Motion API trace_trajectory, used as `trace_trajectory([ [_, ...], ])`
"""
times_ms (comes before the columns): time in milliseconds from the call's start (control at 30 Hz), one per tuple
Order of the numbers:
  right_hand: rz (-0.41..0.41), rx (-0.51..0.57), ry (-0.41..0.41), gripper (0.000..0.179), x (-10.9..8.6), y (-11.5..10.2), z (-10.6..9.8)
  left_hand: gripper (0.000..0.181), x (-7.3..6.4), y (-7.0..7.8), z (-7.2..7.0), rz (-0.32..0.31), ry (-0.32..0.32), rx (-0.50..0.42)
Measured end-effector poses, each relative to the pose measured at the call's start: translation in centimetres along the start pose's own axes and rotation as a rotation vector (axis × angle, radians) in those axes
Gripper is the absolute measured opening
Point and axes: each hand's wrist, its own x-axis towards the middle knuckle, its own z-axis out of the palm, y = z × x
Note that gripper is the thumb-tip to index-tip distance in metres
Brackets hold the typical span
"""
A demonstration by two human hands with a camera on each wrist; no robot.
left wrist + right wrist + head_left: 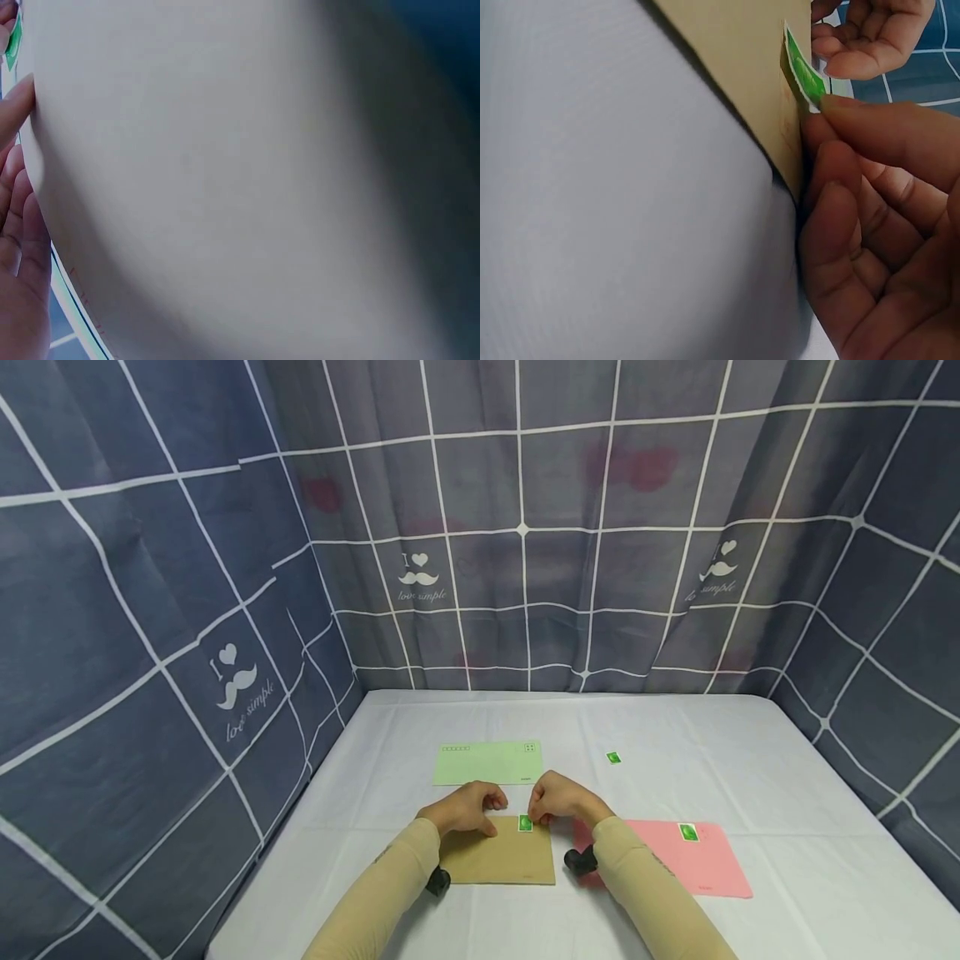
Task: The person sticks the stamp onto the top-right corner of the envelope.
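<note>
A green stamp (pixel 804 71) with a white border is pinched by my right hand (pixel 558 797) between thumb and index finger. It stands slightly tilted at the upper right corner of a brown envelope (pixel 498 860), and one end is lifted in the right wrist view. My left hand (pixel 467 807) is at that envelope's upper left, with its thumb (pixel 19 105) resting on the paper and the other fingers loosely bent past the top edge. In the left wrist view the envelope (pixel 187 165) fills most of the picture.
A green envelope (pixel 487 766) lies behind the brown one. At the right is a pink envelope (pixel 712 864) bearing a green stamp (pixel 688 832), partly covered by the right forearm. Another loose stamp (pixel 613 757) lies farther back on the white tablecloth (pixel 390 735). A checked curtain (pixel 480 568) surrounds the table.
</note>
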Motion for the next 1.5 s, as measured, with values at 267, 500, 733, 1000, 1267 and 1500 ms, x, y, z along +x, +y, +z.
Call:
trace_trajectory([
  [267, 0.008, -0.072, 0.007, 0.012, 0.3, -0.8, 0.1, 0.04, 0.0, -0.1, -0.3, 0.013, 0.001, -0.02],
  [500, 0.035, -0.114, 0.014, 0.014, 0.3, -1.3, 0.1, 0.039, 0.0, -0.1, -0.6, 0.007, -0.001, -0.037],
  [733, 0.057, -0.151, 0.038, 0.014, -0.1, -1.6, 0.4, 0.039, 0.1, 0.0, -0.1, 0.011, -0.004, -0.012],
  [1000, 0.092, -0.185, 0.06, 0.015, -0.3, -1.9, 0.5, 0.04, 0.3, 0.1, 0.0, 0.001, -0.007, -0.018],
  [1267, 0.118, -0.213, 0.093, 0.016, -0.4, -2.1, 0.7, 0.04, 0.5, 0.2, 0.0, 0.007, -0.009, -0.018],
  [1500, 0.125, -0.218, 0.088, 0.012, -0.6, -2.7, 0.9, 0.039, 0.3, 0.0, 0.0, -0.002, -0.008, -0.017],
])
